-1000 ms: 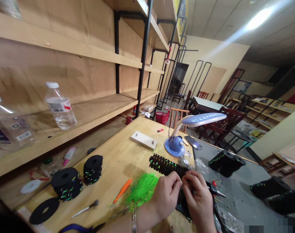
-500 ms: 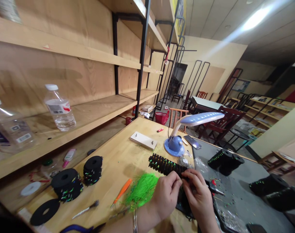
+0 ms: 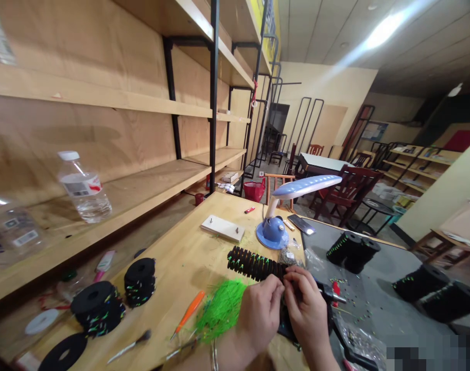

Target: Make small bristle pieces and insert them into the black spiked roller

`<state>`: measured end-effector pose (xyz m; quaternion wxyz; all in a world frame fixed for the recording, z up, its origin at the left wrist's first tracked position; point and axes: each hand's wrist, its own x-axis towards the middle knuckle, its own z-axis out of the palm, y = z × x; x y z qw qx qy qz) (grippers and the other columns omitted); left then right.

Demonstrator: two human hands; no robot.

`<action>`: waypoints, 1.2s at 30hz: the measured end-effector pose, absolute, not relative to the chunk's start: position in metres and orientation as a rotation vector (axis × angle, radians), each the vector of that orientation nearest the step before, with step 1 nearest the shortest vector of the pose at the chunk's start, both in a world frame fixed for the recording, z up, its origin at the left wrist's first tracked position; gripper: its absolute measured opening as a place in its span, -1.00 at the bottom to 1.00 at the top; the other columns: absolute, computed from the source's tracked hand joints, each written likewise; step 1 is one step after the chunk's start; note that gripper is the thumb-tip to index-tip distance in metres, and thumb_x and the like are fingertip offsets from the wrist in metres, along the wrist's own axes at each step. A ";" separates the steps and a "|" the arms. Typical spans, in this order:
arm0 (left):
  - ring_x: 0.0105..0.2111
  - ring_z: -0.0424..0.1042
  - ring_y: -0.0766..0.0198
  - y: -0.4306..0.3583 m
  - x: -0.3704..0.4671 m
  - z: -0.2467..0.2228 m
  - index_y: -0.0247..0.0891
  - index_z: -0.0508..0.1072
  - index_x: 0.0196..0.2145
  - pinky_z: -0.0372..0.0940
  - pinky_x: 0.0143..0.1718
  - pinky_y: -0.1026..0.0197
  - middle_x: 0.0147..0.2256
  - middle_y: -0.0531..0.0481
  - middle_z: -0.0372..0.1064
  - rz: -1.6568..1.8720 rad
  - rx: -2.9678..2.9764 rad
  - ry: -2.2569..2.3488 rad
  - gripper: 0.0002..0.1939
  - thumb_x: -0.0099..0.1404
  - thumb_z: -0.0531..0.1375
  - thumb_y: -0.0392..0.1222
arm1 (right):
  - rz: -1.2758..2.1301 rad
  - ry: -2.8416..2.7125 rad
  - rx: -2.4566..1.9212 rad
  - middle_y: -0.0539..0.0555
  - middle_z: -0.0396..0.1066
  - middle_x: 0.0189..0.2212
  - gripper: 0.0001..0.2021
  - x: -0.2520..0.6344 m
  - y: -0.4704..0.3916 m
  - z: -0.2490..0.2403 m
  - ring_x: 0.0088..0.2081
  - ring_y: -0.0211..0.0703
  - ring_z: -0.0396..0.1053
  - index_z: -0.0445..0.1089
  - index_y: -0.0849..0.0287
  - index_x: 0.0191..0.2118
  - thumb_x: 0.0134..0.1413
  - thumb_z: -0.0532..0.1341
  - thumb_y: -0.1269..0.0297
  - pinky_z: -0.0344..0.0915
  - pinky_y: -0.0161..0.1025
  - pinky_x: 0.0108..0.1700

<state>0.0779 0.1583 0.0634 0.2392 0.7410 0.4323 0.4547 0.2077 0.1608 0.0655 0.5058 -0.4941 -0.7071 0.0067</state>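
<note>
My left hand (image 3: 260, 304) and my right hand (image 3: 305, 301) meet over the near end of a row of black ringed discs (image 3: 254, 263) with green and orange bits along it. Thumbs and fingertips of both are pinched closed. What lies between them is too small to make out. The row juts out beyond my fingers toward the lamp; its near end is hidden behind the hands. Left of my left hand lies a heap of bright green strands (image 3: 223, 307), with an orange-handled pointed tool (image 3: 189, 310) beside it. A dark metal-ended device (image 3: 333, 295) shows past my right hand.
Black disc stacks stand at the left (image 3: 98, 306) and on the grey mat (image 3: 352, 251). A blue desk lamp (image 3: 273, 232), a phone (image 3: 302, 224) and a white board with two pegs (image 3: 222, 228) sit farther back. A water bottle (image 3: 84, 190) rests on the shelf.
The whole view has shifted, so most things sit farther left in the picture. Both hands stay pinched together at the disc row, the fingers only slightly moved.
</note>
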 end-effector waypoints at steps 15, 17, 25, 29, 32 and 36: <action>-0.59 0.31 0.27 0.156 0.074 0.062 -0.16 0.16 -0.48 -0.03 -0.55 0.24 -0.58 0.03 0.29 1.199 1.939 1.334 -0.76 0.36 -0.07 -0.29 | 0.077 -1.704 -1.310 0.16 0.39 -0.16 -0.83 0.199 0.156 0.078 -0.45 -0.22 0.42 0.33 0.12 -0.40 0.20 0.14 0.21 0.37 -0.30 -0.42; -0.59 0.32 0.25 0.156 0.075 0.062 -0.16 0.15 -0.48 -0.05 -0.55 0.22 -0.58 0.01 0.30 1.197 1.964 1.361 -0.77 0.35 -0.07 -0.30 | 0.070 -1.718 -1.329 0.16 0.39 -0.15 -0.82 0.199 0.157 0.079 -0.49 -0.25 0.40 0.32 0.12 -0.40 0.20 0.14 0.19 0.36 -0.31 -0.44; -0.58 0.37 0.21 0.154 0.076 0.058 -0.15 0.17 -0.46 -0.10 -0.56 0.18 -0.58 -0.02 0.35 1.191 2.040 1.423 -0.79 0.34 -0.06 -0.31 | 0.057 -1.762 -1.368 0.17 0.39 -0.14 -0.81 0.203 0.159 0.079 -0.38 -0.17 0.46 0.34 0.11 -0.40 0.20 0.13 0.18 0.40 -0.29 -0.36; -0.58 0.37 0.20 0.154 0.076 0.057 -0.16 0.18 -0.45 -0.10 -0.56 0.18 -0.58 -0.02 0.36 1.195 2.060 1.425 -0.78 0.35 -0.07 -0.31 | 0.038 -1.771 -1.380 0.17 0.37 -0.14 -0.84 0.201 0.160 0.078 -0.34 -0.15 0.47 0.34 0.11 -0.40 0.18 0.14 0.22 0.41 -0.29 -0.36; -0.58 0.39 0.20 0.156 0.076 0.056 -0.16 0.19 -0.45 -0.11 -0.56 0.17 -0.58 -0.02 0.36 1.187 2.078 1.453 -0.78 0.35 -0.06 -0.31 | 0.021 -1.747 -1.387 0.16 0.38 -0.14 -0.85 0.197 0.160 0.078 -0.40 -0.19 0.46 0.34 0.11 -0.41 0.17 0.14 0.24 0.40 -0.30 -0.40; -0.57 0.40 0.20 0.156 0.076 0.055 -0.18 0.24 -0.43 -0.12 -0.56 0.17 -0.56 -0.04 0.39 1.168 2.088 1.478 -0.80 0.34 -0.04 -0.33 | 0.017 -1.734 -1.395 0.16 0.37 -0.13 -0.84 0.196 0.160 0.078 -0.37 -0.16 0.46 0.33 0.11 -0.40 0.18 0.14 0.22 0.40 -0.29 -0.39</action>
